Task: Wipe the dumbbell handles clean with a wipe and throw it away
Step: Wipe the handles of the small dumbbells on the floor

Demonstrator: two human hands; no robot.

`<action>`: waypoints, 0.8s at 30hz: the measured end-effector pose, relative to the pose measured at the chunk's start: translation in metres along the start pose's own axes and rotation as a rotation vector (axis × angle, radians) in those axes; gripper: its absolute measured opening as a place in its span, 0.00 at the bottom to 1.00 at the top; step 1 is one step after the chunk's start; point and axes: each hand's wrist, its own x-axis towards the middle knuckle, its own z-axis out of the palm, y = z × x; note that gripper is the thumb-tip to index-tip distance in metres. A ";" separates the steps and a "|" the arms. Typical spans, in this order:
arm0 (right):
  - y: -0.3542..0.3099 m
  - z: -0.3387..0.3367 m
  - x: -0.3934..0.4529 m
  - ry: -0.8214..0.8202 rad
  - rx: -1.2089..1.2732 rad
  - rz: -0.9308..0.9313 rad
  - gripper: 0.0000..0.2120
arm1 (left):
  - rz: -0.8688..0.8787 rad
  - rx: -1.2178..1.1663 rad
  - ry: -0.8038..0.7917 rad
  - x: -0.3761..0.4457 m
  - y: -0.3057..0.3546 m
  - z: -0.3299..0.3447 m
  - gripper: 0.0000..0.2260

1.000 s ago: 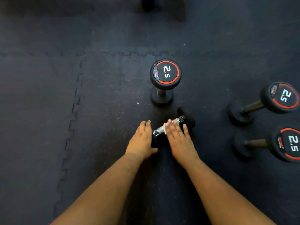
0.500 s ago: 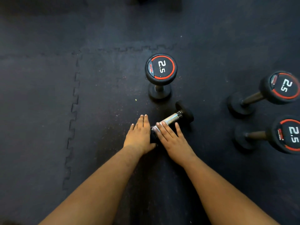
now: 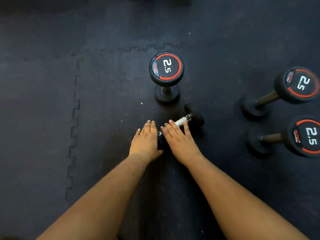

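A small dumbbell lies on its side on the dark floor mat, its chrome handle (image 3: 182, 122) pointing up and to the right toward its far black head (image 3: 194, 116). My left hand (image 3: 145, 141) rests flat on the near head with straight fingers. My right hand (image 3: 178, 141) lies flat across the near half of the handle, fingers straight and pressed on it. The wipe is hidden; I cannot tell whether it is under my right palm.
Three black 2.5 dumbbells with red rings stand on end: one (image 3: 166, 66) just beyond the lying one, and two at the right (image 3: 301, 85) (image 3: 306, 135). The floor is interlocking dark rubber tiles with a seam (image 3: 76, 118) at the left.
My right hand slid back along the handle toward the near head, then a little forward again. The white wipe seen under its fingers a second ago no longer shows. The left hand stayed put.
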 end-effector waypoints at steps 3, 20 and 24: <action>-0.009 -0.007 0.020 -0.029 0.008 0.005 0.23 | 0.002 0.000 0.000 0.000 0.001 -0.001 0.53; 0.010 0.004 -0.019 -0.014 -0.076 0.230 0.28 | 0.020 -0.014 0.015 0.000 -0.002 0.001 0.54; 0.009 -0.005 0.008 -0.023 -0.088 0.200 0.26 | 0.021 -0.001 0.041 0.000 -0.001 0.004 0.53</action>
